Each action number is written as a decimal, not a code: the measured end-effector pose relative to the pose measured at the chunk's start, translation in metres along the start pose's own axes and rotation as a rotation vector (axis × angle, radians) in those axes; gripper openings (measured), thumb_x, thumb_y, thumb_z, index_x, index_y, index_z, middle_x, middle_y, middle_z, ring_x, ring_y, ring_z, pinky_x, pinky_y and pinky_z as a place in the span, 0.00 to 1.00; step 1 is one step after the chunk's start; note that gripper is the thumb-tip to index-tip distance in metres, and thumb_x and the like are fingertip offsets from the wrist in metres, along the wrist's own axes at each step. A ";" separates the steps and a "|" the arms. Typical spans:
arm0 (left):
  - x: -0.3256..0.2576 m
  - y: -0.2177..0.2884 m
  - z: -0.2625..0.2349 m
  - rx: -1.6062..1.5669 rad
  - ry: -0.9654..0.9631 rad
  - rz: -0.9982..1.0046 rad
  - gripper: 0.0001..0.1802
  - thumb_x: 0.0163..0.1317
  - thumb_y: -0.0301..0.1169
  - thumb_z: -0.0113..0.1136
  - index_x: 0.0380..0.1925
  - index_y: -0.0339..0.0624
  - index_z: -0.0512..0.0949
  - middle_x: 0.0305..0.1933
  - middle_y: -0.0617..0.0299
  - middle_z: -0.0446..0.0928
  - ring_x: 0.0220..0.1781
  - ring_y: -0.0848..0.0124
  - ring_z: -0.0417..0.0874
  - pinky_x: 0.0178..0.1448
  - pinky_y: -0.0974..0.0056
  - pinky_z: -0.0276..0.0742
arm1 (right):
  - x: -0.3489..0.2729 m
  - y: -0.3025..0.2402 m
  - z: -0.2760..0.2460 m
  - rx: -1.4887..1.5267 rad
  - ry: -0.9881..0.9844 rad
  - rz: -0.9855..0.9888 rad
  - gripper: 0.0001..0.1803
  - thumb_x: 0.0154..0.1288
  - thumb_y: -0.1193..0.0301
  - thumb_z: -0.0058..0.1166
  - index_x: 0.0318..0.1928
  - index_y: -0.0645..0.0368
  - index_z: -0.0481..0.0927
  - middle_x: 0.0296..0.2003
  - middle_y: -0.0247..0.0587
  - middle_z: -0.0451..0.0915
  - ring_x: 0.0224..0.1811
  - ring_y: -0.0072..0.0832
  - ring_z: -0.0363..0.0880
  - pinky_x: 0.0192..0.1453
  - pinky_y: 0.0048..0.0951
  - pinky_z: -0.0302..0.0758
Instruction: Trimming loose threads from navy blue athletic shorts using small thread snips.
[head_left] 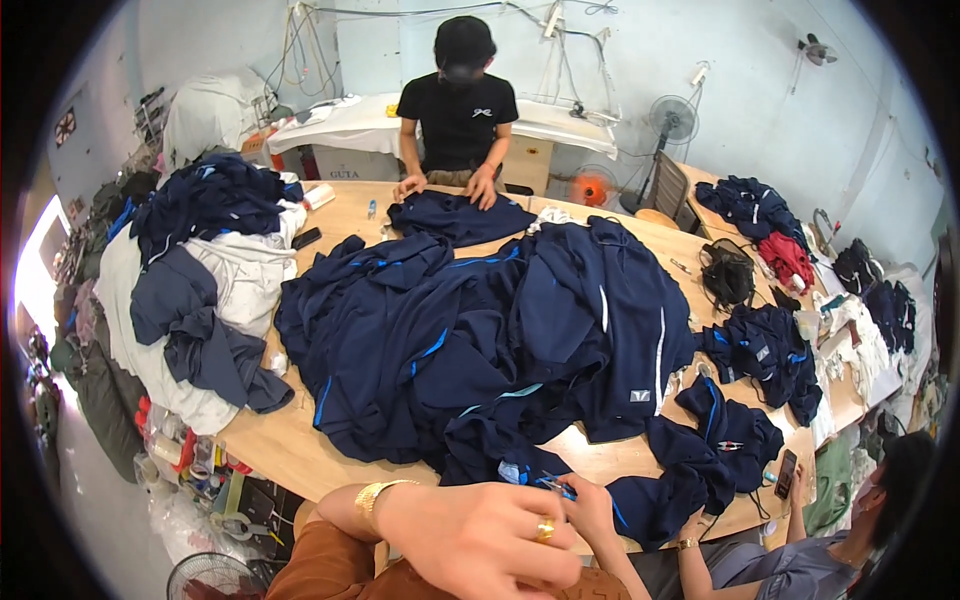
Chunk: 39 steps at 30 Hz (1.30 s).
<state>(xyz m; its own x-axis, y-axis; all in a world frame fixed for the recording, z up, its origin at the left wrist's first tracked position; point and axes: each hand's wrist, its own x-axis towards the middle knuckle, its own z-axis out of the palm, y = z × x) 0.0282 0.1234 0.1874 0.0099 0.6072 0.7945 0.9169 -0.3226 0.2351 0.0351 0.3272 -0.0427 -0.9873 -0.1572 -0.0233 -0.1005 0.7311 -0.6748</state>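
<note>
My left hand [475, 540], with a gold bracelet and ring, is large in the foreground, in front of the table's near edge. Its fingers curl inward, and whatever they pinch, if anything, is hidden. Just beyond it, my right hand [592, 505] is closed around small thread snips [556, 485] with metal blades and some blue on them. The snips lie against a navy garment [480, 447] with blue trim at the near edge of the table. Behind that garment spreads a big heap of navy clothes [450, 330] with blue and white piping.
Across the wooden table [300, 445], a person [458, 130] handles a navy garment [460, 218]. At right, another person [800, 570] holds a phone [787, 474] beside more navy clothing [710, 450]. A pile of navy, grey and white cloth [215, 270] covers the left end.
</note>
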 end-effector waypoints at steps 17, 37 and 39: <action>0.019 0.002 -0.015 0.023 0.015 0.002 0.08 0.55 0.26 0.59 0.33 0.55 0.77 0.28 0.66 0.71 0.25 0.73 0.70 0.30 0.69 0.67 | -0.007 0.005 0.002 0.003 -0.036 0.066 0.10 0.52 0.69 0.57 0.35 0.57 0.78 0.28 0.45 0.80 0.31 0.43 0.79 0.34 0.36 0.74; -0.011 -0.008 0.072 -0.903 0.059 -0.205 0.06 0.64 0.32 0.50 0.32 0.42 0.69 0.36 0.57 0.70 0.38 0.61 0.71 0.42 0.61 0.67 | -0.012 0.000 0.011 -0.003 -0.023 0.056 0.10 0.53 0.67 0.55 0.37 0.53 0.78 0.27 0.45 0.79 0.31 0.44 0.78 0.33 0.37 0.73; 0.005 -0.010 0.070 -0.984 -0.149 -0.309 0.05 0.62 0.31 0.51 0.31 0.43 0.69 0.35 0.58 0.69 0.39 0.61 0.71 0.42 0.62 0.67 | -0.016 -0.001 0.014 -0.021 -0.044 0.087 0.09 0.54 0.67 0.53 0.37 0.52 0.77 0.28 0.43 0.79 0.32 0.43 0.78 0.35 0.39 0.73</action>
<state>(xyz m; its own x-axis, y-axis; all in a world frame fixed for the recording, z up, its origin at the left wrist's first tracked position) 0.0471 0.1805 0.1499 -0.0593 0.8263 0.5601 0.1582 -0.5462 0.8226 0.0526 0.3199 -0.0522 -0.9860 -0.1217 -0.1137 -0.0181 0.7568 -0.6534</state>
